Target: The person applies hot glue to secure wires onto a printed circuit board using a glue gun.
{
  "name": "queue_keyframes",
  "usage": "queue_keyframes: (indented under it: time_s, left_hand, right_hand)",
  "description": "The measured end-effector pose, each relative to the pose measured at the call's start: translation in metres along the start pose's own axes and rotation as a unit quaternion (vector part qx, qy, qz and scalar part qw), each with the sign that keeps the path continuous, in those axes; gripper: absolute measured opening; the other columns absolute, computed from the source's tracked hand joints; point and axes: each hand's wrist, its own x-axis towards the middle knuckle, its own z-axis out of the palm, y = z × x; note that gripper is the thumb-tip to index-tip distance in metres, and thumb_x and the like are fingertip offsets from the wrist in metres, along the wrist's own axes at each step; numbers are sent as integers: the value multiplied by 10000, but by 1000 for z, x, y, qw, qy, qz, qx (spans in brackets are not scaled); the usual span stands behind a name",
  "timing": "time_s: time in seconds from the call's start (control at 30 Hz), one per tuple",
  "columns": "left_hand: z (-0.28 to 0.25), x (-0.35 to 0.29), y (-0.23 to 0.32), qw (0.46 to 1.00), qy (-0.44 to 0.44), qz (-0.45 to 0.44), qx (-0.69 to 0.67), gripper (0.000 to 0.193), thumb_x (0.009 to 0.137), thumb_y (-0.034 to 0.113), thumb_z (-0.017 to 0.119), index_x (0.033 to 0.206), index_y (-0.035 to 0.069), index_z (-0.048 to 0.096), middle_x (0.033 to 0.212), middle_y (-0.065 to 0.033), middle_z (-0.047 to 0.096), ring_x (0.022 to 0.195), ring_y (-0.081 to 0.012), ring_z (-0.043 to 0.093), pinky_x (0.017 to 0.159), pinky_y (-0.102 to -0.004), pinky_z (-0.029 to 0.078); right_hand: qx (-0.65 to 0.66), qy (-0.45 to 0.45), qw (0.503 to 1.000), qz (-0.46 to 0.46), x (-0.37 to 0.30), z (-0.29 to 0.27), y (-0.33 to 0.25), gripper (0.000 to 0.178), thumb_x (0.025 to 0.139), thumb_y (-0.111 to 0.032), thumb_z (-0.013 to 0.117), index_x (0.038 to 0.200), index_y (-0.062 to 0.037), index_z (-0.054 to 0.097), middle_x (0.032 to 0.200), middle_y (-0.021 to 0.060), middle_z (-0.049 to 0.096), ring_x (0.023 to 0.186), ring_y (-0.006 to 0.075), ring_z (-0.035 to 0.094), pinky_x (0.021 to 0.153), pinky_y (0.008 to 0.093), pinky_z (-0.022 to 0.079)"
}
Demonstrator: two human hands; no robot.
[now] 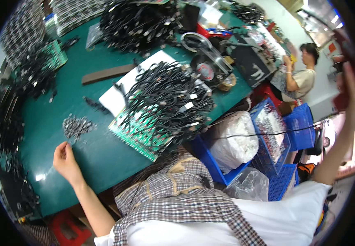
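My left hand (65, 159) rests on the green table mat (99, 156) near its front edge, fingers curled together, with nothing visible in them. Just beyond its fingertips lies a small heap of tiny grey metal parts (76, 125). To the right, a big tangle of black cables (167, 100) sits on a stack of green circuit boards (138, 135). My right arm is raised at the right rim. My right hand (344, 84) is up near the camera, blurred and partly cut off, so its grip is unclear.
A white sheet (118, 96), a brown strip (107, 74) and another cable heap (134, 20) lie farther back. Tape rolls (208, 67) stand at the table's right end. Blue crates (273, 139) and plastic bags (235, 141) stand on the floor. A person (302, 78) works at the far right.
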Motion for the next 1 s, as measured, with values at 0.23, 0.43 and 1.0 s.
queue_keyframes:
  time_s: [0.23,0.43,1.0]
  left_hand:
    - [2,-7,1,995,-36,14,-89,100,844,20,522,904,-45,570,804,-55,578,759,-105,548,723,-220,441]
    - [12,-69,43,975,-115,-73,-175,112,817,-3,555,921,-44,564,809,-76,588,715,-124,571,665,-236,470]
    - [49,-96,65,894,-277,-226,-270,199,788,-67,507,900,44,387,804,-61,539,746,-97,542,707,-235,469]
  right_hand:
    - [219,-42,963,154,-164,160,159,328,799,-161,619,1079,-17,528,818,48,599,532,55,478,481,195,391]
    - [278,-24,948,154,-167,163,143,291,799,-109,611,1062,-7,542,864,45,621,544,47,493,487,176,389]
    - [321,-563,744,164,-290,157,64,316,697,-203,702,917,-11,580,768,38,609,687,206,593,752,326,440]
